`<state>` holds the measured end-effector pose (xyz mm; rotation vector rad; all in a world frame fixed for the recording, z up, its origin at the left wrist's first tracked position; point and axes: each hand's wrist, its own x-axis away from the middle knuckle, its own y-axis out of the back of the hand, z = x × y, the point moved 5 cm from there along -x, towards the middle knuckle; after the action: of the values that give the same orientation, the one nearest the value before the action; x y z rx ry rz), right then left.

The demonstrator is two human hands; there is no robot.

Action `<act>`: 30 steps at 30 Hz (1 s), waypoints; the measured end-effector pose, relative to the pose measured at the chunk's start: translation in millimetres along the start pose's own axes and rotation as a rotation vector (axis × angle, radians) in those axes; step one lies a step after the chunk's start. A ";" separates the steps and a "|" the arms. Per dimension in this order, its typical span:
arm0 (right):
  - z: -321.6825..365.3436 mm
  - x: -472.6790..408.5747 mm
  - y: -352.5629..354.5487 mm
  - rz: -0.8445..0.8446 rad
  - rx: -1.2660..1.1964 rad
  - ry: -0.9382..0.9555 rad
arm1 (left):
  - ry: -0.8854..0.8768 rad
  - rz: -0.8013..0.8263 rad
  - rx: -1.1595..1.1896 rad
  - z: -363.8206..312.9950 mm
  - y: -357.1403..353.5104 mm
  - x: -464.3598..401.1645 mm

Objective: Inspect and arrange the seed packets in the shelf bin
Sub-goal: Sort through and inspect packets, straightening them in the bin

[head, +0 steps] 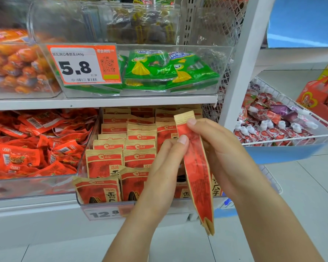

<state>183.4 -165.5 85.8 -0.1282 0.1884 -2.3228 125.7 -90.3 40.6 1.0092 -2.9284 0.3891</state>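
Inspecting: both hands, left [165, 165] and right [218, 148], pinching one packet [197, 167] edge-on before the bin [87, 148]; next, probably slotting it upright among the rows.

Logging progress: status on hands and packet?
Left hand and right hand both grip one seed packet, edge-on, above the bin. Nothing obstructing.
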 end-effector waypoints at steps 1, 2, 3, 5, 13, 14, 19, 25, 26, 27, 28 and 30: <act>0.6 0.0 0.8 -0.003 0.001 0.008 | -0.052 0.015 0.019 -1.9 -3.1 9.1; 0.7 0.2 1.3 -0.005 -0.003 0.010 | -0.087 0.027 0.014 -2.2 -2.1 16.3; 0.6 0.7 1.7 -0.007 -0.013 0.006 | -0.100 0.042 0.009 -0.9 0.7 24.1; 0.5 1.2 1.8 -0.015 -0.048 -0.002 | -0.137 0.091 -0.062 -4.8 -2.2 26.8; 5.8 1.3 8.0 -0.164 -0.159 0.057 | -0.136 0.319 -0.111 -2.6 -5.6 27.2; 6.9 1.3 11.4 -0.189 -0.173 0.059 | -0.128 0.342 -0.111 0.3 -6.9 26.2; 6.2 -1.2 19.8 -0.136 -0.123 0.052 | -0.152 0.303 -0.078 -0.6 -4.9 24.4; 1.5 3.5 10.8 0.193 0.246 0.005 | -0.317 -0.050 0.135 -22.4 36.2 15.1; 0.2 6.3 7.7 0.267 0.307 -0.014 | -0.343 -0.115 0.169 -25.2 44.0 14.1; -0.7 8.9 4.3 0.324 0.344 -0.035 | -0.361 -0.164 0.216 -27.5 50.1 13.7; -1.2 10.6 1.8 0.365 0.359 -0.049 | -0.373 -0.193 0.271 -29.1 53.7 13.6; -2.6 11.0 -1.0 0.401 0.369 -0.055 | -0.383 -0.219 0.325 -30.0 55.9 13.3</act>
<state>174.7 -172.6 83.8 0.0302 -0.2248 -1.9137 79.2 -48.6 58.3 1.5919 -3.0890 0.7582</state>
